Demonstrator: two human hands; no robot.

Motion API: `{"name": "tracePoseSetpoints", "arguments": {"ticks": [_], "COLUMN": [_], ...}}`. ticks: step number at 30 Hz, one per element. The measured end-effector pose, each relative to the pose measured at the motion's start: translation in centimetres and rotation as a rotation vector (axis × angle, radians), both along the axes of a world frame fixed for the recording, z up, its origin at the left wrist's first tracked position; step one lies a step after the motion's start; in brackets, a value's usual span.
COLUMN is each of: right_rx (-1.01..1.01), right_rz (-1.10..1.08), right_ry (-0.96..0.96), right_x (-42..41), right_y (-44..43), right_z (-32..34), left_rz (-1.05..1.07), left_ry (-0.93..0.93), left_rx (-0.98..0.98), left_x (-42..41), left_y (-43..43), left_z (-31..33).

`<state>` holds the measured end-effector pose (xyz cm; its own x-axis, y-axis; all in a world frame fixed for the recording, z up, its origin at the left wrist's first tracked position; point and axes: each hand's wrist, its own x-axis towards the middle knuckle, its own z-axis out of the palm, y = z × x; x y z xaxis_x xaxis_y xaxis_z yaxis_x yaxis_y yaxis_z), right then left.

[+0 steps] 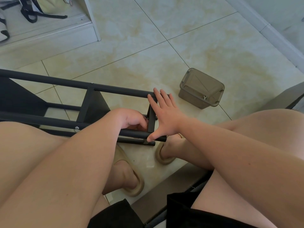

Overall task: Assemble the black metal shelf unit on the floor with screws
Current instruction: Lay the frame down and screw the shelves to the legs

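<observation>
1 black metal shelf unit (65, 82) lies on its side on the tiled floor (205, 46), just left of the box (201, 89). Its long axis runs left-right across the view: the near end stops short of the box and the far end goes off the left edge. 3 tubes show. The upper tube (115, 90) is on the box's level, the lower tube (49, 121) is nearer the person, and 1 thinner tube (136, 142) sits just under that. 2 dark shelf boards (95, 106) stand btwn the tubes, both left of the box. 2 silver screw heads (91, 82) show, 1 on the upper tube and 1 on the lower.

There are 2 hands. The right hand (166, 116) is spread flat over the shelf end closest to the box, w/ fingertips (156, 91) on the upper tube and thumb (150, 138) on the lower tube. The left hand (131, 119) is curled inside the frame beside the end bracket (151, 120), left of the box. Can't tell what, if anything, it holds.

The 1 box is brownish see-through plastic w/ lid on, and a small silver bit (204, 96) rests on the lid edge. 2 beige slippers (164, 159) on the feet are well below-left of the box. 1 bag w/ black straps (49, 7) is far up-left of the box.
</observation>
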<state>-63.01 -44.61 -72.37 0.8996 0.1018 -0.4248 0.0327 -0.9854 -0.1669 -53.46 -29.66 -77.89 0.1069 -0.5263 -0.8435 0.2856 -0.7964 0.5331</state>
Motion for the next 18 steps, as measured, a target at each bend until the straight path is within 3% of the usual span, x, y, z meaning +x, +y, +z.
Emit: {"name": "tracePoseSetpoints", "arguments": {"ticks": [12, 18], "right_rx": [0.0, -0.001], "right_rz": [0.0, 0.001], "right_ry": [0.008, 0.008], "right_x": [0.03, 0.03], "right_y": [-0.01, -0.05], "right_z": [-0.03, -0.04], "left_rz": [-0.038, 0.016], "left_ry": [-0.086, 0.011], "left_rx": [0.036, -0.017], "left_x": [-0.19, 0.01], "left_y": [-0.17, -0.06], "left_z": [0.56, 0.53]}}
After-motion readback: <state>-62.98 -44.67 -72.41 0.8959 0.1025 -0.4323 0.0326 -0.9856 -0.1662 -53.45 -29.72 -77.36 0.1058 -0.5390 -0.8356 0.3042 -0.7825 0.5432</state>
